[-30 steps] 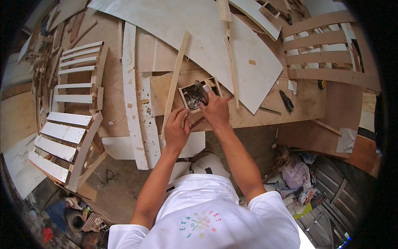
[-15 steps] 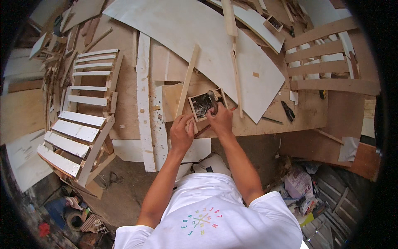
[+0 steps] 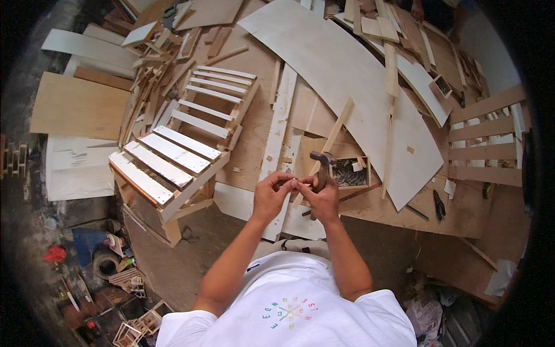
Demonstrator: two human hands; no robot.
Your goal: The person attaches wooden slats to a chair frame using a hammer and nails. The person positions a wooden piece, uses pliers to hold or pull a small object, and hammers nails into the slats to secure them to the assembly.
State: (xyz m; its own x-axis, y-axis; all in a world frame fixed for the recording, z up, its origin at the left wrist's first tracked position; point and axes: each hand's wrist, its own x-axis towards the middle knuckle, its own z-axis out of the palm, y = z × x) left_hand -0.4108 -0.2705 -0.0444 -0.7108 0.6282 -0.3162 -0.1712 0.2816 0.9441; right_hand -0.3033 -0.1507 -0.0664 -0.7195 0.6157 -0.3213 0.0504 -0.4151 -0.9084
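Observation:
My right hand (image 3: 324,199) is closed around a hammer (image 3: 322,165), its dark metal head up and its handle running down through the fist. The fingertips of my left hand (image 3: 269,198) are pinched together and meet my right thumb and fingertips. Whatever small thing they hold is too small to make out. Just beyond my right hand sits a small wooden box (image 3: 352,186) with many metal nails (image 3: 348,173) in it. A narrow wood strip (image 3: 340,124) slants away beside the box, and its near end passes behind my hands.
To the left stands a slatted wooden frame (image 3: 173,151) with white slats. A large white panel (image 3: 347,75) lies across the workbench (image 3: 462,217). Pliers (image 3: 439,205) rest near its right edge. A second slatted frame (image 3: 484,151) stands far right. Scraps litter the floor at lower left.
My right hand has lifted the hammer up from the nail box. Both hands have come together left of the box. The view has swung toward the left.

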